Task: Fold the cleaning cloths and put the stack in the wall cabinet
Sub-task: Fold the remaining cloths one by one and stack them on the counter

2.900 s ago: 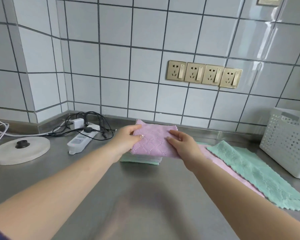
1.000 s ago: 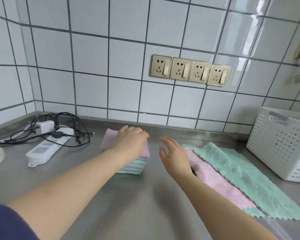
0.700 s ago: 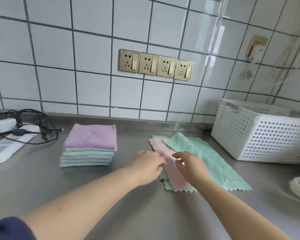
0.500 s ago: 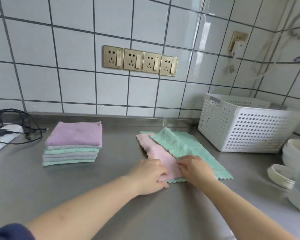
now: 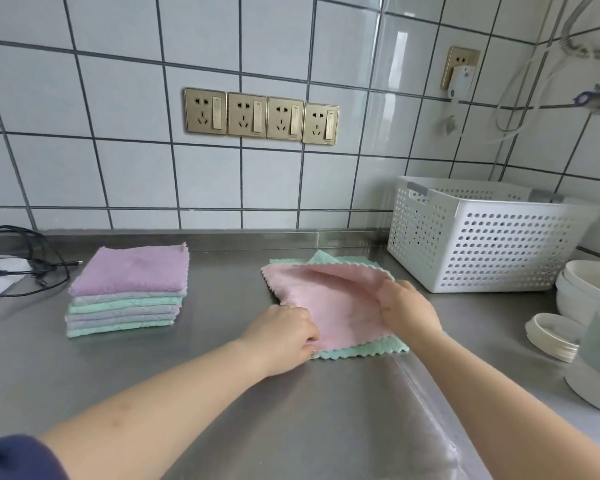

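Head view shows a soft pink cloth [image 5: 340,306] with zigzag edges lying on a mint cloth [image 5: 361,351] near the back edge of the steel bench [image 5: 222,393]. Left hand [image 5: 284,332] and right hand [image 5: 407,308] each pinch its sides. Folded stack [image 5: 129,292] sits toward the left back corner.

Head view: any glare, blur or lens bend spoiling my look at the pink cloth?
Head view: window glare streaks the wall tiles and the steel counter, not the pink cloth; the cloth and both hands, left and right, look sharp; the wide lens bends the grout lines and smears the right edge.
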Tool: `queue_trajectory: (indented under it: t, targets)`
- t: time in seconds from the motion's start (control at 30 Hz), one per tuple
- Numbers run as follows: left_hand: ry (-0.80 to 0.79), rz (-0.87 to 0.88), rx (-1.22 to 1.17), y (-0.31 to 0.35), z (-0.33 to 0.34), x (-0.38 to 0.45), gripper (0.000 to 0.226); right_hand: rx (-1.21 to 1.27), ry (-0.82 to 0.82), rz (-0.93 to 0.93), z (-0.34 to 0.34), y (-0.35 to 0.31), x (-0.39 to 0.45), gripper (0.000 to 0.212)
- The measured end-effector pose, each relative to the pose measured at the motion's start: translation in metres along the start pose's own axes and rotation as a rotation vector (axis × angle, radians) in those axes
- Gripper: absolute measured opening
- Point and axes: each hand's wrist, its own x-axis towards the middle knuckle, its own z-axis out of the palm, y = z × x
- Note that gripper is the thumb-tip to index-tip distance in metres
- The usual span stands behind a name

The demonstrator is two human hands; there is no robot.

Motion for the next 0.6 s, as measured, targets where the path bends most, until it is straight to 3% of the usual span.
queue_trajectory:
  t: [0.17, 0.23, 0.3, 0.4, 0.47, 0.6]
  targets:
    - [0.098, -0.001, -0.077, -0.003, 0.002, 0.005, 0.025, -0.116, -0.085, 0.15, -0.015, 0.015, 0.01, 0.039]
    - [0.137, -0.051, -0.161, -0.007, 0.003, 0.007, 0.023, -0.42, -0.074, 0.018, -0.021, 0.018, 0.008, 0.045]
    - [0.17, -0.103, -0.199, -0.012, -0.001, 0.009, 0.023, -0.624, 0.036, -0.282, -0.021, 0.024, 0.007, 0.044]
    - [0.215, -0.194, -0.268, -0.017, -0.006, 0.013, 0.026, -0.448, -0.066, -0.515, -0.021, 0.028, 0.004, 0.028]
    - [0.253, -0.251, -0.383, -0.022, -0.008, 0.015, 0.027, -0.336, -0.176, -0.51, -0.022, 0.024, -0.002, 0.034]
    - [0.333, -0.287, -0.471, -0.032, -0.01, 0.025, 0.025, -0.36, -0.172, -0.488, -0.02, 0.025, -0.004, 0.032]
